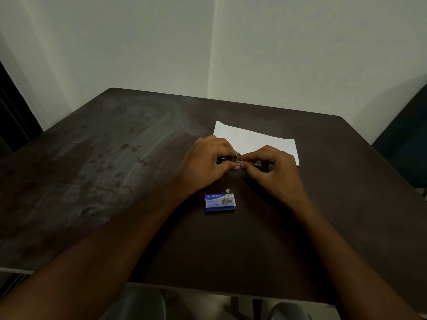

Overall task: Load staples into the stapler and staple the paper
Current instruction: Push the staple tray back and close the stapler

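Dark table [115, 181]: left hand [205, 163] curls round the stapler [223, 160]; right hand [276, 168] pinches a thin metal piece [242, 161] at its 3 o'clock end. Paper [254, 140] at 1 o'clock, box [220, 202] at 6.

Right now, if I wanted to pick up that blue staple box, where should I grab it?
Probably from straight above, pinching the blue staple box across its two long edges. It lies flat on the table, label up, so its sides are low and its narrow width suits a pinch. The left hand and right hand both hold the stapler.
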